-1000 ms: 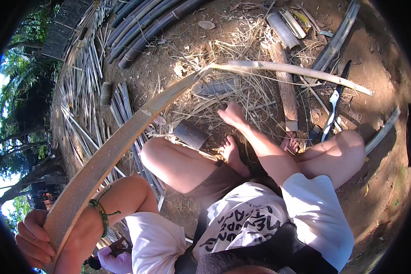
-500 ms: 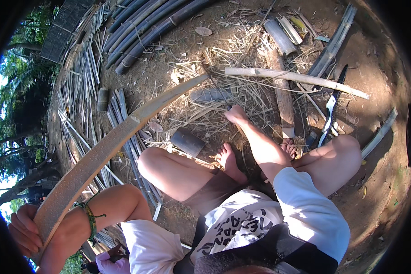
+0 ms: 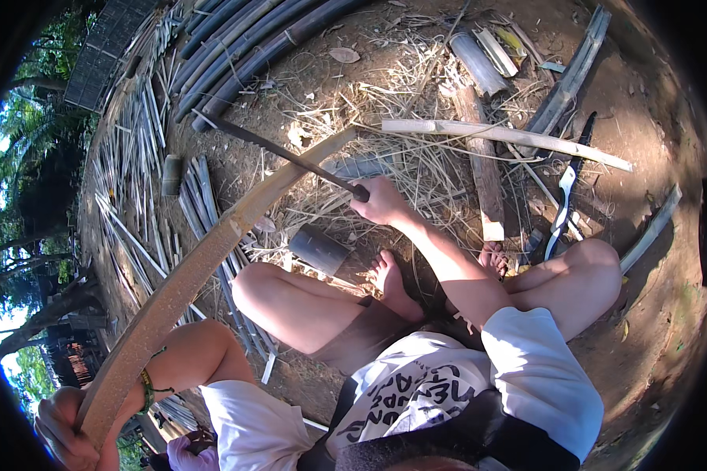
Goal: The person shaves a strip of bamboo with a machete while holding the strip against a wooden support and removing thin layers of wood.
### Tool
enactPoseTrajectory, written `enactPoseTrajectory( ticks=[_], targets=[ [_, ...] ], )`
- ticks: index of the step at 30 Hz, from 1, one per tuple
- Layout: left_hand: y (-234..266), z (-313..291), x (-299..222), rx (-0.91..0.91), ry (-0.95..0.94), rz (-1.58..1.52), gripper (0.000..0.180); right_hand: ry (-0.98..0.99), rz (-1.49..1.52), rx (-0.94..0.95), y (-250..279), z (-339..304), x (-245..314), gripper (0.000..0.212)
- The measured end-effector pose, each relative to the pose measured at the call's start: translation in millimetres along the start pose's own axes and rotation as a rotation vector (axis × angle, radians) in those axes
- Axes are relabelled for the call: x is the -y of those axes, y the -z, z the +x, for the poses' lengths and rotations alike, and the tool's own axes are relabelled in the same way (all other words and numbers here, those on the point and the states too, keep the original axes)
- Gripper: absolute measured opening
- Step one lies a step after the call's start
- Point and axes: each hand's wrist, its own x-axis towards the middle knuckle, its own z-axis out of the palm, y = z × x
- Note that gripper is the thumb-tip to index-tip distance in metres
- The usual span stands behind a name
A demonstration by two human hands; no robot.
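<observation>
My left hand [image 3: 64, 428] is closed round the near end of a long, wide split bamboo strip [image 3: 177, 290] at the lower left. The strip runs up and to the right, its far end tapering over the straw-like shavings. A long knife [image 3: 267, 147] with a narrow dark blade is gripped by its handle in my right hand [image 3: 379, 202]. Its blade crosses the strip near the far end and points to the upper left. Whether the blade touches the strip cannot be told. Below it a short dark bamboo piece [image 3: 319, 248] lies by my bare foot.
Dark bamboo poles [image 3: 267, 47] are stacked at the top. Thin split sticks [image 3: 137, 165] lie along the left. To the right are a pale bamboo strip [image 3: 511, 135] across a wooden log [image 3: 481, 165], a knife with a white handle [image 3: 564, 196] and a split bamboo length [image 3: 571, 74].
My right hand has swung the knife up and left, so its blade now lies across the strip. The left hand and the strip's near end have shifted slightly right.
</observation>
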Motion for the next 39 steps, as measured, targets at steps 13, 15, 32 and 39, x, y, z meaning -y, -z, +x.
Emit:
enactPoseTrajectory(
  ticks=[13,15,32,39],
  targets=[
    [29,42,43,0.04,0.131,-0.172,0.042,-0.635,0.017,-0.003,8,-1,-54,0.024],
    [69,59,47,-0.13,0.273,-0.027,0.048,-0.605,0.06,-0.05,3,-3,-49,0.025],
    [6,112,139,-1.03,0.054,0.712,0.079,-0.128,0.675,-0.016,15,-27,115,0.037],
    [-45,101,138,-0.917,-0.089,0.533,0.088,0.166,0.701,0.066,33,-57,228,0.04]
  ],
)
